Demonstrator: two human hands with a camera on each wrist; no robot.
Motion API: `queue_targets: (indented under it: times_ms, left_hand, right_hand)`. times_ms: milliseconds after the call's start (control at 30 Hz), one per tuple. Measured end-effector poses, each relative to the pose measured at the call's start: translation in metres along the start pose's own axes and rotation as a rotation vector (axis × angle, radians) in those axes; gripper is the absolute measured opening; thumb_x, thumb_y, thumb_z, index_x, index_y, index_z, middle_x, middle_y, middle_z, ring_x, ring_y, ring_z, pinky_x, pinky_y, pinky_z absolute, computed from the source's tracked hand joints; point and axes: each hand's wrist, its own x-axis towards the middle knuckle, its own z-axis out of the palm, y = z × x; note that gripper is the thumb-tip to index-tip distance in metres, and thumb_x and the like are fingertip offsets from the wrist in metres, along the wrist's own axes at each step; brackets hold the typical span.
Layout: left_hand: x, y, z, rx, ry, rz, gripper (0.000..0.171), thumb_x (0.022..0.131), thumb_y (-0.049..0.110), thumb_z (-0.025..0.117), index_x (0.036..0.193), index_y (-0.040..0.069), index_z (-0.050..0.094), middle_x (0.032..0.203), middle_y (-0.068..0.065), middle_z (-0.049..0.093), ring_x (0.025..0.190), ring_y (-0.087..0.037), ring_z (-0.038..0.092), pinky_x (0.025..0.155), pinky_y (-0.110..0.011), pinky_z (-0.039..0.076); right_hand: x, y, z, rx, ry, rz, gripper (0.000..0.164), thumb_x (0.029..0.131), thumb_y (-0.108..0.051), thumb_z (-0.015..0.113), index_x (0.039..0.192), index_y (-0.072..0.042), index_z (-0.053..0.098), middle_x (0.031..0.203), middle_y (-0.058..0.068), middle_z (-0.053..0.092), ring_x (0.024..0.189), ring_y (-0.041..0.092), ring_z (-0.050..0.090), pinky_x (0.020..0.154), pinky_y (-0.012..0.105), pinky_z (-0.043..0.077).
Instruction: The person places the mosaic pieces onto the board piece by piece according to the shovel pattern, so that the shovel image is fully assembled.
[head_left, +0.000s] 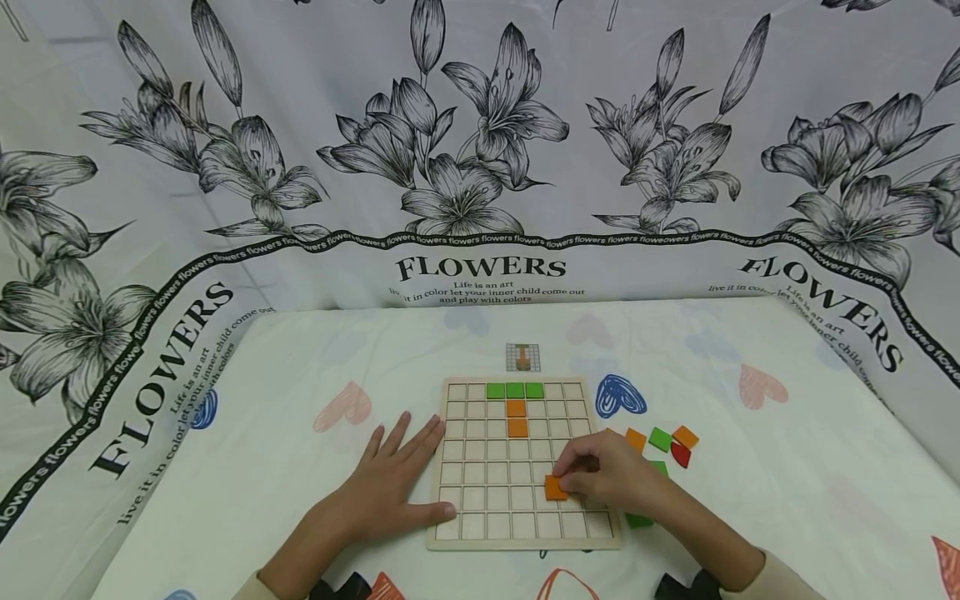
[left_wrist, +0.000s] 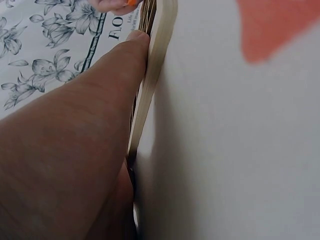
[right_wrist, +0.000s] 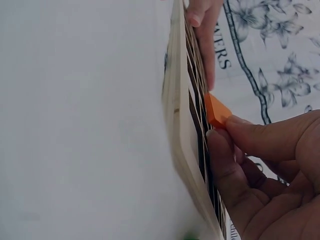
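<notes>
A wooden grid board point(head_left: 525, 546) lies on the cloth. Three green square tiles point(head_left: 515, 391) fill part of its far row, and two orange tiles point(head_left: 517, 427) run down below the middle one. Between thumb and fingers my right hand point(head_left: 618, 471) pinches another orange tile point(head_left: 555, 488) point(right_wrist: 217, 111) over the board's near right cells; in the right wrist view it is tilted. My left hand point(head_left: 386, 496) is spread at the board's left side, its thumb point(left_wrist: 132, 47) on the rim and the fingertips by the left edge.
Right of the board lie several loose tiles, among them a green one point(head_left: 660, 439), an orange one point(head_left: 686, 437) and a rounded red one point(head_left: 680, 455); my right hand and forearm partly cover others. Beyond the board is a small picture card point(head_left: 522, 357). A flower-printed cloth point(head_left: 480, 167) hangs behind.
</notes>
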Motion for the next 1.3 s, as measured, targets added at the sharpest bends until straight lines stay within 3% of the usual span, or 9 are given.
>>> queue_targets:
  times_ms: [567,1300]
  left_hand:
    - [0.0,0.002,0.0,-0.003,-0.009,-0.01,0.104,0.085,0.08,0.05,0.161,0.015,0.023,0.166,0.001,0.02,0.152,-0.037,0.003,0.115,-0.065,0.002]
    - [0.001,0.0,0.001,0.005,-0.012,-0.008,0.105,0.085,0.081,0.049,0.162,0.016,0.021,0.166,0.002,0.018,0.152,-0.036,0.001,0.115,-0.064,0.001]
  right_hand:
    - [0.015,-0.001,0.007,-0.04,-0.003,0.01,0.012,0.087,-0.013,0.08,0.085,-0.024,0.075,0.086,-0.014,0.069,0.079,0.015,0.061,0.072,0.026,0.052]
    - [0.026,-0.006,0.005,0.001,-0.003,-0.003,0.012,0.088,-0.006,0.077,0.086,-0.017,0.075,0.089,-0.009,0.07,0.08,0.017,0.062,0.074,0.026,0.054]
